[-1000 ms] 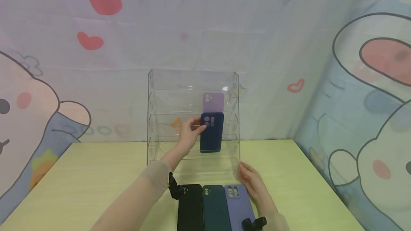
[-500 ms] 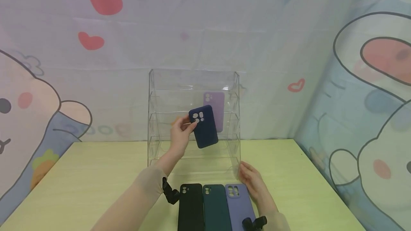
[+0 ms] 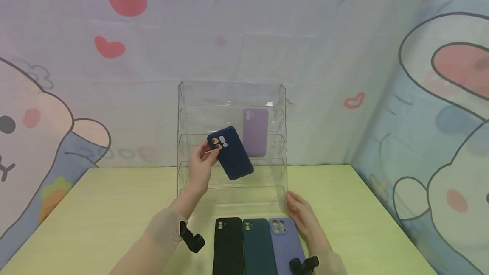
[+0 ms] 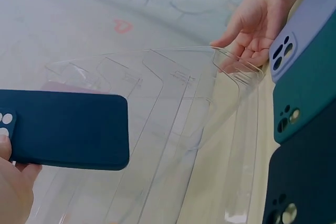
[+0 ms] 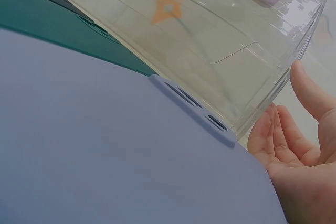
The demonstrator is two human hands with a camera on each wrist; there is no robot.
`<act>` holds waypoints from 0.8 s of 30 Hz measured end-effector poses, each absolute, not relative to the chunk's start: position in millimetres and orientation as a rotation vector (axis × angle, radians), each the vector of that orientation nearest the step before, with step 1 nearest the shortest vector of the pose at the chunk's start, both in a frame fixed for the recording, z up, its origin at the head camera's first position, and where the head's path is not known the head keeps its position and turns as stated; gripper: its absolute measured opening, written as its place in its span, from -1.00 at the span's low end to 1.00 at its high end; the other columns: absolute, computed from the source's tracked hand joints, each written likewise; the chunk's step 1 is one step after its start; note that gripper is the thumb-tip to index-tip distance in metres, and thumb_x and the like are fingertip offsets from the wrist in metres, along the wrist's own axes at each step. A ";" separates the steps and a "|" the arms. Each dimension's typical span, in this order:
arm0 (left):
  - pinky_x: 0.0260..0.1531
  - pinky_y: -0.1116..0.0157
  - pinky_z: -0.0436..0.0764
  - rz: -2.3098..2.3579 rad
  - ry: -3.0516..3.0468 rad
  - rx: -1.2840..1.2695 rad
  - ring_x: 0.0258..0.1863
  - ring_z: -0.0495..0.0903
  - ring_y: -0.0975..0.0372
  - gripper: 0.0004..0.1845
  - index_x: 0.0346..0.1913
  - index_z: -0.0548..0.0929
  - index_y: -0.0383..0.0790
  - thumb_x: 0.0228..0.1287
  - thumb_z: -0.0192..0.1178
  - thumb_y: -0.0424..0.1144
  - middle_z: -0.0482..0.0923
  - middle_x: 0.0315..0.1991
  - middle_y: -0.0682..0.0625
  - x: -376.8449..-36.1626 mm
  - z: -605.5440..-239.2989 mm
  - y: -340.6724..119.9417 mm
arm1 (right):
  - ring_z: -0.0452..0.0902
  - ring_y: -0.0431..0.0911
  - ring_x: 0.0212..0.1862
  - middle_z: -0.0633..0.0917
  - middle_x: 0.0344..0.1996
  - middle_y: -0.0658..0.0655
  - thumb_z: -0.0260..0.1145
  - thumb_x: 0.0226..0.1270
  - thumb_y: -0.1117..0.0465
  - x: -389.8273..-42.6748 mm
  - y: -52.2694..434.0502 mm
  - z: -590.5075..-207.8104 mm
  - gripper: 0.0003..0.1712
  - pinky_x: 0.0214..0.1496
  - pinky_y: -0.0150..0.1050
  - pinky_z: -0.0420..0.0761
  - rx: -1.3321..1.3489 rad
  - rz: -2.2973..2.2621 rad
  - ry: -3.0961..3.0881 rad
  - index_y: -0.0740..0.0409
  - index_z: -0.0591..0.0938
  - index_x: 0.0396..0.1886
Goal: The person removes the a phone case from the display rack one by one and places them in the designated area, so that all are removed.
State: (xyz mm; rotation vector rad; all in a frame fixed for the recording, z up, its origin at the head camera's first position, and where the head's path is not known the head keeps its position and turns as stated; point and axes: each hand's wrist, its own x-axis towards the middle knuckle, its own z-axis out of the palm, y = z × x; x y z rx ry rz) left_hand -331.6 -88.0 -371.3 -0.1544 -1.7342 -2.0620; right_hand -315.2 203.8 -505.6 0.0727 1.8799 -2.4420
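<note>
The left hand (image 3: 201, 165) pinches a navy phone case (image 3: 230, 152) by its camera end, tilted in the air in front of the clear acrylic rack (image 3: 183, 139). Just beyond the case, a lilac case (image 3: 255, 132) stands on a rack shelf. The right hand (image 3: 302, 217) lies with fingers relaxed and spread by the rack's lower corner, seemingly touching it. Beside that hand, on the worktop (image 3: 95, 207), lie a lavender case (image 3: 285, 245), a teal case (image 3: 257, 246) and a black case (image 3: 227, 246).
</note>
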 end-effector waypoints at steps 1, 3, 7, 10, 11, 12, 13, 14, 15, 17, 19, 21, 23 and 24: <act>-0.23 0.50 0.65 -2.055 -1.748 -0.142 -0.28 0.62 0.45 -0.64 0.13 0.51 -0.48 0.29 0.20 -0.45 0.60 -0.06 -0.26 -330.0 -371.9 -90.4 | 0.47 -0.26 -0.06 0.57 -0.09 -0.01 0.09 0.47 0.29 -315.4 203.7 -506.0 -0.40 -0.01 -0.45 0.53 0.070 -2.441 1.881 0.52 0.18 0.36; -0.26 0.50 0.65 -2.042 -1.780 -0.122 -0.30 0.61 0.46 -0.63 0.14 0.50 -0.49 0.30 0.19 -0.45 0.58 -0.04 -0.30 -326.2 -372.8 -94.9 | 0.48 -0.27 -0.08 0.58 -0.13 -0.03 0.08 0.46 0.31 -316.1 203.2 -506.2 -0.41 -0.02 -0.44 0.53 0.077 -2.455 1.863 0.53 0.18 0.36; -0.31 0.50 0.66 -2.047 -1.850 -0.063 -0.36 0.61 0.48 -0.63 0.15 0.47 -0.52 0.31 0.16 -0.48 0.56 -0.04 -0.34 -321.2 -375.4 -103.1 | 0.48 -0.27 -0.09 0.58 -0.17 -0.06 0.07 0.47 0.32 -317.0 202.8 -506.8 -0.42 -0.01 -0.44 0.54 0.077 -2.457 1.863 0.53 0.18 0.36; -0.35 0.50 0.66 -2.069 -1.903 -0.029 -0.38 0.61 0.46 -0.63 0.16 0.47 -0.53 0.31 0.14 -0.50 0.56 -0.06 -0.31 -318.8 -379.0 -108.5 | 0.49 -0.27 -0.08 0.58 -0.14 -0.06 0.06 0.47 0.32 -316.8 203.4 -507.2 -0.43 -0.01 -0.44 0.54 0.080 -2.458 1.860 0.52 0.18 0.36; -0.36 0.50 0.66 -2.065 -1.927 -0.022 -0.38 0.61 0.45 -0.64 0.15 0.48 -0.52 0.31 0.14 -0.50 0.57 -0.07 -0.29 -317.9 -380.0 -110.2 | 0.48 -0.28 -0.07 0.58 -0.14 -0.05 0.06 0.47 0.32 -316.7 203.8 -507.2 -0.43 -0.01 -0.45 0.53 0.076 -2.457 1.862 0.52 0.18 0.36; -0.36 0.49 0.66 -2.067 -1.949 -0.013 -0.38 0.62 0.44 -0.64 0.15 0.48 -0.52 0.31 0.14 -0.49 0.58 -0.07 -0.28 -317.2 -381.5 -112.0 | 0.48 -0.28 -0.07 0.57 -0.13 -0.05 0.06 0.48 0.32 -316.6 204.3 -507.5 -0.42 0.00 -0.45 0.53 0.070 -2.457 1.861 0.52 0.17 0.36; -0.36 0.48 0.67 -2.068 -1.973 -0.003 -0.38 0.62 0.42 -0.64 0.15 0.48 -0.51 0.31 0.15 -0.49 0.59 -0.07 -0.28 -316.3 -382.8 -113.7 | 0.48 -0.28 -0.07 0.57 -0.13 -0.05 0.05 0.48 0.32 -316.6 204.7 -507.9 -0.42 0.00 -0.45 0.53 0.064 -2.455 1.863 0.53 0.17 0.37; -0.35 0.47 0.67 -2.068 -1.998 0.000 -0.37 0.63 0.40 -0.64 0.15 0.48 -0.51 0.31 0.15 -0.48 0.59 -0.06 -0.28 -315.2 -384.0 -115.4 | 0.48 -0.28 -0.07 0.57 -0.13 -0.05 0.05 0.48 0.32 -316.4 205.2 -508.3 -0.42 0.00 -0.45 0.53 0.058 -2.452 1.865 0.53 0.16 0.37; -0.34 0.45 0.68 -2.065 -2.024 0.002 -0.36 0.64 0.38 -0.64 0.15 0.48 -0.52 0.32 0.14 -0.48 0.59 -0.05 -0.30 -314.0 -385.1 -117.1 | 0.47 -0.29 -0.08 0.57 -0.14 -0.05 0.05 0.48 0.32 -316.2 205.5 -508.5 -0.41 0.00 -0.45 0.53 0.054 -2.453 1.863 0.54 0.15 0.37; -0.32 0.41 0.70 -2.071 -2.075 0.017 -0.34 0.66 0.33 -0.62 0.16 0.47 -0.54 0.32 0.14 -0.47 0.59 -0.03 -0.32 -311.2 -386.8 -120.4 | 0.47 -0.30 -0.09 0.57 -0.15 -0.07 0.04 0.49 0.32 -315.9 206.2 -509.0 -0.41 0.00 -0.46 0.53 0.047 -2.454 1.861 0.54 0.14 0.37; -0.29 0.36 0.71 -2.078 -2.127 0.028 -0.30 0.67 0.26 -0.60 0.19 0.44 -0.55 0.33 0.14 -0.46 0.57 0.00 -0.36 -308.5 -388.3 -123.2 | 0.48 -0.31 -0.10 0.57 -0.17 -0.08 0.04 0.49 0.32 -316.2 207.1 -509.9 -0.41 -0.01 -0.46 0.53 0.044 -2.448 1.870 0.54 0.14 0.37; -0.26 0.31 0.72 -2.065 -2.186 0.030 -0.25 0.68 0.21 -0.57 0.21 0.41 -0.58 0.34 0.13 -0.45 0.54 0.05 -0.41 -305.7 -389.8 -126.2 | 0.48 -0.30 -0.11 0.57 -0.18 -0.08 0.05 0.48 0.32 -316.5 207.5 -510.0 -0.41 -0.01 -0.45 0.54 0.051 -2.458 1.863 0.55 0.15 0.36; -0.23 0.29 0.72 -2.043 -2.245 0.030 -0.23 0.68 0.19 -0.56 0.23 0.40 -0.58 0.34 0.13 -0.43 0.52 0.06 -0.42 -302.5 -390.7 -128.7 | 0.49 -0.29 -0.09 0.58 -0.16 -0.06 0.06 0.48 0.31 -317.4 208.2 -510.6 -0.42 -0.01 -0.45 0.54 0.050 -2.459 1.867 0.54 0.17 0.36; -0.22 0.27 0.72 -2.044 -2.263 0.024 -0.23 0.69 0.18 -0.55 0.23 0.39 -0.59 0.34 0.13 -0.44 0.52 0.06 -0.43 -301.0 -391.3 -130.0 | 0.48 -0.29 -0.08 0.57 -0.14 -0.06 0.06 0.48 0.30 -317.7 208.6 -511.0 -0.41 -0.01 -0.45 0.54 0.042 -2.450 1.880 0.54 0.17 0.36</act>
